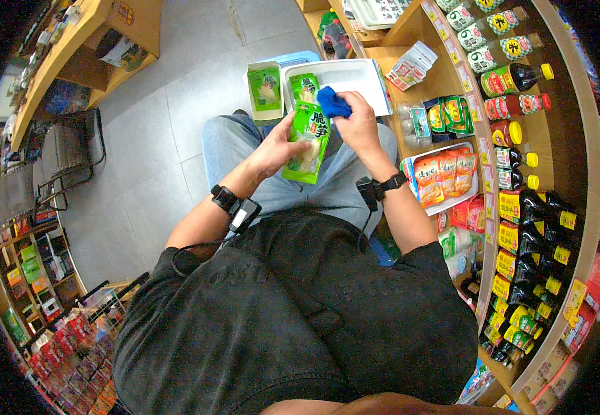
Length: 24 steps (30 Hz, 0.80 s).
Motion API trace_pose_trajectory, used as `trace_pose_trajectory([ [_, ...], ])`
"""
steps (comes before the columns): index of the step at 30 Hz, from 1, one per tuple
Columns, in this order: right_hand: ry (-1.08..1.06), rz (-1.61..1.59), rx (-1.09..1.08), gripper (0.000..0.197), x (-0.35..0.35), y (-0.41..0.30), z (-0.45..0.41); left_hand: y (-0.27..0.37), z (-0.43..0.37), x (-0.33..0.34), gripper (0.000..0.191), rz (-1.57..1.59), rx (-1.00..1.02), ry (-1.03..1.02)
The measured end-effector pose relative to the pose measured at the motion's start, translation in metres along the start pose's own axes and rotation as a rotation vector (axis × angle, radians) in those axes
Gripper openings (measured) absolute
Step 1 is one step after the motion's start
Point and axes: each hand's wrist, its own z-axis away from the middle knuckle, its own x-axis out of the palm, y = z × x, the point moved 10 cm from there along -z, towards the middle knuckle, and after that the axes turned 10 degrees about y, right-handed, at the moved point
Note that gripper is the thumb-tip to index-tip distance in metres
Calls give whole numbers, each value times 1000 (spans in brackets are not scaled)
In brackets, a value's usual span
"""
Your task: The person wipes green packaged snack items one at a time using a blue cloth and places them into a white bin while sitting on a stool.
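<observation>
My left hand (278, 148) holds a green plastic food packet (308, 155) by its left side, the thumb across its front. A blue cloth (334, 102) is bunched in my right hand (356, 118), at the packet's upper right corner. Beyond the hands lies a white tray (354, 78) with another green packet (303, 83) at its left end. Left of that tray stands an open carton (281, 111) with a green packet (265, 91) inside. Something light blue (300, 56) shows behind the tray and carton.
Wooden shelves on the right hold sauce bottles (523, 78), a white tray of orange packets (442, 179) and a pale packet (413, 65). A folding chair (69, 148) stands left on the grey tiled floor (139, 129). A wooden shelf unit (98, 67) is at upper left.
</observation>
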Motion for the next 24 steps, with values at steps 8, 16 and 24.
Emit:
trace_pose_trajectory([
  [8,-89,-729,925,39,27,64,64,-1,-9,-9,70,246,-9,100],
  [16,-84,-824,846,40,34,49,71,-9,-16,-17,75,-71,39,368],
  [24,-75,-578,648,35,32,41,60,-52,-20,9,43,352,-213,161],
])
